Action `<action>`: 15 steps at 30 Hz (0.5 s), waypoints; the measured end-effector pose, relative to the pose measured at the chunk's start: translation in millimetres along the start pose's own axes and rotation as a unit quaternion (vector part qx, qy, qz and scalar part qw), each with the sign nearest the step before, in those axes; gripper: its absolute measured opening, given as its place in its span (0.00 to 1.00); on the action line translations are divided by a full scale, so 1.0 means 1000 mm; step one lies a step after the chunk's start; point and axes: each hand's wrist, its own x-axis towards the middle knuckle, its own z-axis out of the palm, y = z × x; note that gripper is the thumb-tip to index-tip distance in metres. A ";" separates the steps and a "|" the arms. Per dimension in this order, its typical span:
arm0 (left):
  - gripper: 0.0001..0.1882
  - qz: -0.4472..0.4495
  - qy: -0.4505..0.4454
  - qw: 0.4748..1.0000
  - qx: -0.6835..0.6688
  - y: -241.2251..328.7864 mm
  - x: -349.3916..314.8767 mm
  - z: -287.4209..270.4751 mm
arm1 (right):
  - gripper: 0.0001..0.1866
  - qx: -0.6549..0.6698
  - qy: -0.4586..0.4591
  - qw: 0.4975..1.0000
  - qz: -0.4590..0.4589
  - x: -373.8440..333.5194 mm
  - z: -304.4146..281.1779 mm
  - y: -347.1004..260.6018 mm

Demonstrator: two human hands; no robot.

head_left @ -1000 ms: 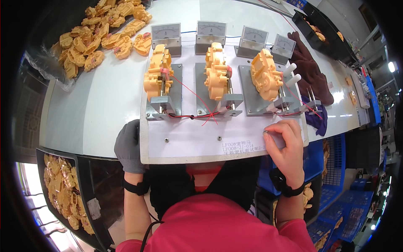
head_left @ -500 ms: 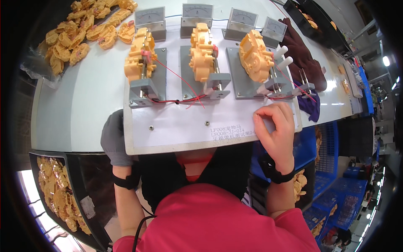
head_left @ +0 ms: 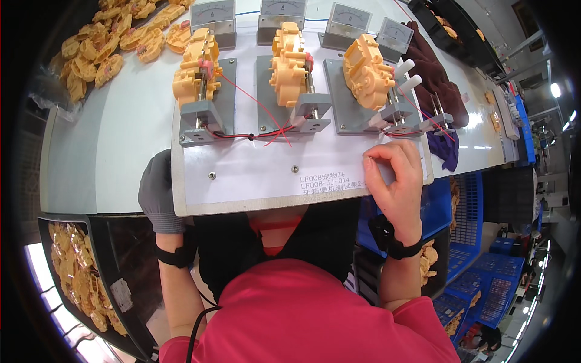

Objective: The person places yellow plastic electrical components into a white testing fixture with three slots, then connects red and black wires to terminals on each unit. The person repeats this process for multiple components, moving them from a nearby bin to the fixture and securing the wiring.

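A pale test board [head_left: 242, 196] lies on the table before me. My left hand [head_left: 160, 189], in a grey glove, rests against its left edge; its fingers are mostly hidden. Over the board's right front part is my bare right hand [head_left: 400, 190], thumb and forefinger tips pinched together with nothing visible between them. Three grey fixtures on the board carry yellow-orange plastic gearbox housings: a left one [head_left: 196, 69], a middle one [head_left: 288, 65] and a right one [head_left: 367, 72]. Red and black wires [head_left: 251, 137] run along the fixtures' fronts.
Several analog meters, such as one at the left [head_left: 213, 21], stand behind the fixtures. Loose housings [head_left: 100, 45] are heaped at the far left. A bin [head_left: 78, 272] of housings stands lower left. Dark cloth [head_left: 433, 72] lies at the right, above blue crates [head_left: 466, 242].
The board, fixtures and table sit slightly higher and further left in the view. Both hands keep about the same pose and place at the board.
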 end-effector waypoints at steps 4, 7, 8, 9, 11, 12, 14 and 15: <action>0.13 0.007 0.018 1.000 -0.005 -0.014 -0.002 0.005 | 0.06 0.001 0.000 1.000 0.004 0.000 0.001 0.001; 0.14 -0.001 0.009 1.000 -0.010 -0.017 -0.003 0.005 | 0.06 -0.002 0.000 1.000 0.007 -0.001 0.001 0.001; 0.15 0.001 0.007 1.000 -0.007 -0.017 -0.002 0.005 | 0.06 -0.002 0.000 1.000 0.008 -0.001 0.001 0.001; 0.15 0.004 0.005 1.000 -0.004 -0.016 -0.002 0.005 | 0.06 -0.003 0.001 1.000 0.009 -0.002 0.001 0.001; 0.15 0.018 0.015 1.000 -0.003 -0.016 -0.003 0.005 | 0.06 -0.004 0.002 1.000 0.008 -0.002 0.001 0.001; 0.16 0.025 0.020 0.999 -0.003 -0.015 -0.003 0.005 | 0.06 -0.005 0.002 1.000 0.007 -0.001 0.001 0.001; 0.16 0.016 0.014 1.000 -0.007 -0.013 -0.003 0.004 | 0.06 -0.006 0.001 1.000 0.005 -0.001 0.001 0.001; 0.16 0.011 0.011 1.000 -0.009 -0.012 -0.002 0.002 | 0.06 -0.006 0.001 1.000 0.005 -0.002 0.001 0.001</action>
